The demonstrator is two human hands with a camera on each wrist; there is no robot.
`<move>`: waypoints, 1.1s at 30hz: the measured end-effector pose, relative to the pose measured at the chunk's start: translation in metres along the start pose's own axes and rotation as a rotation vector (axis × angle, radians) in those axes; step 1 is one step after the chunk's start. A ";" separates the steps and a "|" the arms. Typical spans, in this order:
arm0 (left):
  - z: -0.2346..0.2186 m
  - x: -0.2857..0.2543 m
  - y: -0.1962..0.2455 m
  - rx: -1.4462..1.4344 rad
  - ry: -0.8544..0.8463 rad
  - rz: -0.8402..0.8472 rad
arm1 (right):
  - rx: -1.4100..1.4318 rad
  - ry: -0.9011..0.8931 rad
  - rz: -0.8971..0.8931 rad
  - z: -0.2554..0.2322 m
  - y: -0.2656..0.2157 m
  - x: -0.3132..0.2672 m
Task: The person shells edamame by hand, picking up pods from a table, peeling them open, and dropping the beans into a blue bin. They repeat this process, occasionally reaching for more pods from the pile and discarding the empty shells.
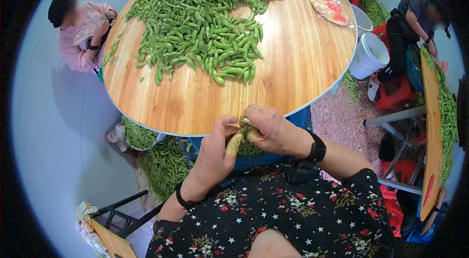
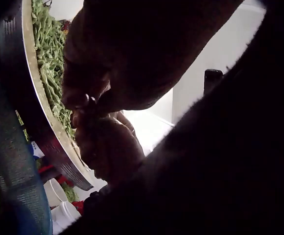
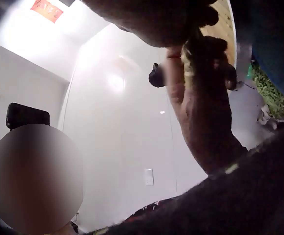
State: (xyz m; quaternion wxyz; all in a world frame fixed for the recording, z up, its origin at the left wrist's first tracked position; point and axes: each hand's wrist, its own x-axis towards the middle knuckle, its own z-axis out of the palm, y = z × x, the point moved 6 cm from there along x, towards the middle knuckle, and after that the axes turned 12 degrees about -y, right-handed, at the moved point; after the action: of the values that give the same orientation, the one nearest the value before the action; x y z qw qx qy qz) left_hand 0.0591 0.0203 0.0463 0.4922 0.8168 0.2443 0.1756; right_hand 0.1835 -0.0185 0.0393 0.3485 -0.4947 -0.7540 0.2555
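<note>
Both hands meet at the near edge of a round wooden table (image 1: 288, 70). My left hand (image 1: 213, 148) and my right hand (image 1: 273, 128) pinch a green soybean pod (image 1: 245, 130) between their fingertips, largely hidden by the fingers. Yellowish covers wrap both thumbs, the left cover (image 1: 235, 144) showing most. Beyond the hands, a big heap of green soybean pods (image 1: 195, 23) spreads over the table. In the left wrist view the hands are dark silhouettes with fingertips together; the right wrist view shows the left hand (image 3: 205, 105) in shadow, its fingers at the other hand's.
A blue basket (image 1: 254, 160) sits below the table edge, under the hands. More pods lie in a pile (image 1: 166, 167) on the floor at left. White buckets (image 1: 369, 58) and a plastic packet (image 1: 332, 11) are at right. People sit on both sides; another pod-covered table (image 1: 432, 111) stands far right.
</note>
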 end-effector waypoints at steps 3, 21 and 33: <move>0.001 0.002 -0.006 0.180 -0.140 0.006 | 0.008 -0.050 -0.011 -0.004 -0.002 0.001; 0.001 0.007 -0.016 0.464 0.024 0.175 | 0.004 -0.109 -0.043 0.002 0.021 0.011; 0.000 0.018 -0.020 0.289 -0.081 0.014 | -0.086 0.109 0.067 -0.014 0.016 0.002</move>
State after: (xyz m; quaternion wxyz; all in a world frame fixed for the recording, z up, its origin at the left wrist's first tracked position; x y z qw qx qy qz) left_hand 0.0692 0.0382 0.0296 0.3778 0.8872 0.2415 0.1090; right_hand 0.2034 -0.0105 0.0371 0.3586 -0.5475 -0.7272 0.2070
